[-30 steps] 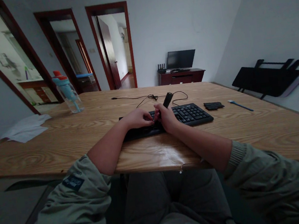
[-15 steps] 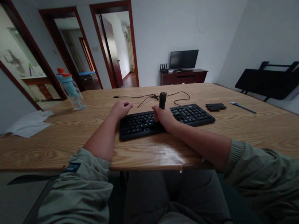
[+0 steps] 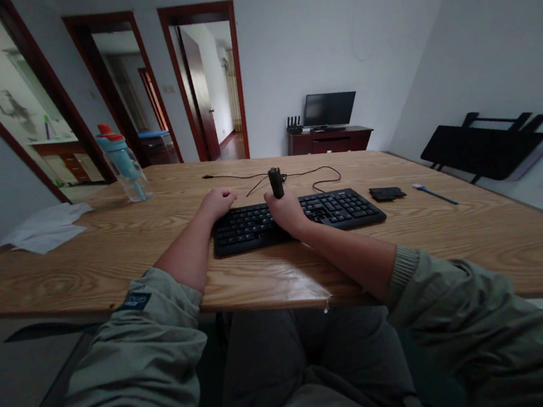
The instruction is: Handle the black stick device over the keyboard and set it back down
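2 bare hands work at a black keyboard [image 3: 344, 206], a long plastic slab with rounded corners and rows of small square keys, lying flat near the front edge of the table [image 3: 271, 277]. The right hand [image 3: 287, 213] is over the middle of it, fingers clamped around a thick, dark handle [image 3: 275, 183] that stands almost upright, its blunt top showing above the fist; its lower end is hidden by the hand. The left hand [image 3: 219, 202] is at the keyboard's far left corner, its fingers curled inward; whether they pinch something small, I cannot tell. Both forearms come out of crumpled grey-green sleeves, the right with a ribbed knit cuff [image 3: 403, 273].

The table has a smooth, wavy wood grain, with a glossy patch near its chipped front edge. Behind the keyboard a thin black cable [image 3: 329, 168] loops loosely, bunched into a small tangle. Just right of the keyboard lie flat, narrow black pieces [image 3: 387, 193] in a ragged cluster, and beyond them a slim blue brush [image 3: 435, 194] with a whitish head. Far left, soft white paper [image 3: 49, 229] spreads in creased folds near a clear bottle [image 3: 130, 175] with a pale blue collar and an orange-red cap.
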Action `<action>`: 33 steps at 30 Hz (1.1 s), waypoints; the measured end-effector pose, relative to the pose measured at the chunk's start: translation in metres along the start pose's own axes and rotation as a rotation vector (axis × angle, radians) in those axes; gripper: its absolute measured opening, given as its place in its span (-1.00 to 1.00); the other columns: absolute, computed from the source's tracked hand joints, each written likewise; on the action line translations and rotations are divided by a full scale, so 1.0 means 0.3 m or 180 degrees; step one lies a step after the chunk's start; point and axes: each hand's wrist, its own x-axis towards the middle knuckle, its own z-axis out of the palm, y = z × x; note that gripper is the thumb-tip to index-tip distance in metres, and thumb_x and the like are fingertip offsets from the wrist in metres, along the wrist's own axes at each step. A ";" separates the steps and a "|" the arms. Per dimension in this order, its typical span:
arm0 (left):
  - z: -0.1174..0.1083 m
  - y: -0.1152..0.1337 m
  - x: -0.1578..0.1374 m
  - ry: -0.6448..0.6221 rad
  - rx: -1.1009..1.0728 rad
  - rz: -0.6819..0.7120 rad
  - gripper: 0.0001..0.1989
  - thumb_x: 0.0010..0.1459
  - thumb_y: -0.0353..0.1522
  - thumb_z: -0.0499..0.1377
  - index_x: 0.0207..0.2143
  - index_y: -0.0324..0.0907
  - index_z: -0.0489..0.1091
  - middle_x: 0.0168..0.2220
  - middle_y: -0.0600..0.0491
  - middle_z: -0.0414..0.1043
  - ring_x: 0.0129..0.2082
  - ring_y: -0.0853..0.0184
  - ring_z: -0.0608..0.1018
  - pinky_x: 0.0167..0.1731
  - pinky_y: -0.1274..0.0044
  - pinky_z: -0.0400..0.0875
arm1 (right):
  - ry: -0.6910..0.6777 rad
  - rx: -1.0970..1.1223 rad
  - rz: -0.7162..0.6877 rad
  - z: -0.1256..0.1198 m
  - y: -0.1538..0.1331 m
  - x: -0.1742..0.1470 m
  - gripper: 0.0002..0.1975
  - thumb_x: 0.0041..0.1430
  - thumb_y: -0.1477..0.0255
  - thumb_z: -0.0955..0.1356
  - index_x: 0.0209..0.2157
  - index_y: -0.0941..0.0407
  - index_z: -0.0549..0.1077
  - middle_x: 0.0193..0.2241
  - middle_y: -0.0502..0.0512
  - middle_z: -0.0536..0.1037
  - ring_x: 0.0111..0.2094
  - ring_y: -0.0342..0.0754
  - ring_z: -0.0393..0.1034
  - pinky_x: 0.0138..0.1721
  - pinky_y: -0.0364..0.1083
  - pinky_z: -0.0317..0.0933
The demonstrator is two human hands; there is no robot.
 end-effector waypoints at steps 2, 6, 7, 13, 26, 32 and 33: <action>0.000 0.001 -0.002 0.0034 0.0053 0.0020 -0.68 0.07 -0.15 0.12 -0.51 -0.19 0.49 -0.54 0.04 0.45 -0.44 0.25 0.41 -0.38 0.46 0.21 | 0.0083 -0.0129 0.0050 0.003 -0.015 -0.005 -0.73 0.05 0.28 0.27 -0.63 0.03 0.14 -0.65 -0.02 0.17 -0.57 -0.11 0.07 -0.54 -0.07 -0.03; -0.003 -0.008 0.003 0.0074 0.0022 -0.0057 -0.64 0.07 -0.12 0.09 -0.47 -0.21 0.51 -0.53 0.05 0.43 -0.47 0.27 0.40 -0.40 0.46 0.20 | 0.0114 -0.0044 0.0129 0.004 -0.020 -0.003 -0.73 0.04 0.33 0.31 -0.63 0.04 0.15 -0.66 -0.04 0.18 -0.58 -0.13 0.09 -0.56 -0.09 -0.03; -0.003 -0.012 0.006 0.0072 0.0010 -0.0089 -0.62 0.07 -0.12 0.09 -0.46 -0.22 0.52 -0.54 0.06 0.42 -0.48 0.28 0.39 -0.41 0.46 0.19 | 0.0148 0.0106 0.0216 0.002 -0.014 0.001 -0.73 0.04 0.34 0.31 -0.63 0.04 0.14 -0.67 -0.05 0.18 -0.60 -0.14 0.08 -0.58 -0.10 -0.03; -0.005 -0.024 0.014 0.0045 0.0059 -0.0136 -0.60 0.08 -0.12 0.07 -0.43 -0.25 0.53 -0.59 0.09 0.35 -0.51 0.30 0.35 -0.46 0.48 0.15 | 0.0324 0.1580 0.0982 -0.024 0.019 0.020 -0.71 0.10 0.33 0.31 -0.55 0.02 0.09 -0.71 -0.16 0.09 -0.71 -0.20 -0.03 -0.69 -0.16 0.03; -0.017 0.001 -0.005 0.0093 0.0090 -0.0286 -0.67 0.07 -0.16 0.12 -0.46 -0.22 0.53 -0.52 0.04 0.48 -0.45 0.24 0.43 -0.45 0.48 0.22 | 0.0162 0.2539 0.1059 -0.062 -0.031 0.009 -0.71 0.08 0.46 0.28 -0.59 0.04 0.04 -0.76 -0.21 0.01 -0.75 -0.26 -0.18 -0.74 -0.21 -0.14; -0.021 0.003 -0.006 0.0108 0.0131 -0.0321 -0.65 0.08 -0.13 0.12 -0.44 -0.22 0.54 -0.54 0.05 0.47 -0.44 0.23 0.45 -0.45 0.49 0.24 | 0.0334 0.2657 0.0940 -0.166 -0.069 0.021 -0.65 0.08 0.46 0.25 -0.63 0.02 -0.04 -0.77 -0.19 -0.06 -0.74 -0.24 -0.24 -0.75 -0.18 -0.19; -0.021 0.001 -0.005 0.0114 0.0131 -0.0322 -0.64 0.07 -0.13 0.12 -0.44 -0.22 0.54 -0.54 0.05 0.47 -0.44 0.23 0.45 -0.45 0.49 0.24 | 0.0398 0.2637 0.0884 -0.203 -0.065 0.024 -0.65 0.07 0.47 0.25 -0.63 0.02 -0.05 -0.77 -0.19 -0.07 -0.74 -0.23 -0.24 -0.75 -0.18 -0.19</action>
